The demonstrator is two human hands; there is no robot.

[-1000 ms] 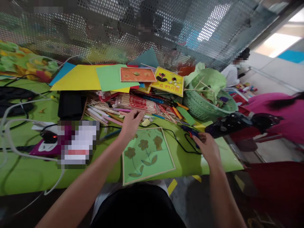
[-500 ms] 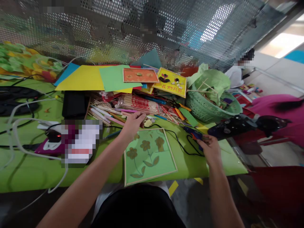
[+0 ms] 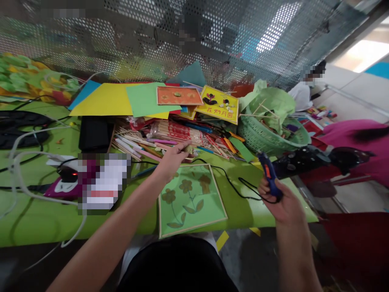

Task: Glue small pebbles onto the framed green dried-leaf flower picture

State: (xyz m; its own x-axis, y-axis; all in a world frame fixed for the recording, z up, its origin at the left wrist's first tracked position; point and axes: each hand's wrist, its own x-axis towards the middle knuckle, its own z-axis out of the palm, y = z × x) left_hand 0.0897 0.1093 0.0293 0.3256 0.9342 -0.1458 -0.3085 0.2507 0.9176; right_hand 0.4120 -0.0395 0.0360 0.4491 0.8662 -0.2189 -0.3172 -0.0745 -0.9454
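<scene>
My right hand is wrapped round the handle of a blue glue gun with an orange trigger, held up over the right part of the table with its nozzle tilted upward. A black cord trails from it. My left hand reaches over the far edge of a green card. Its thumb and forefinger are apart beside small pale pieces; the other fingers are partly hidden. The card lies flat, framed with thin sticks, and bears drawn flowers with brown petals and leaves.
Behind are wooden sticks, coloured paper, an orange framed card and a yellow card. A green basket and a dark bottle-like object stand right. A purple power strip with cables lies left. People are at right.
My right hand has lifted the glue gun off the table and turned it nozzle-up, raising its cord. My left hand has shifted slightly right, with thumb and forefinger spread at the pale pieces.
</scene>
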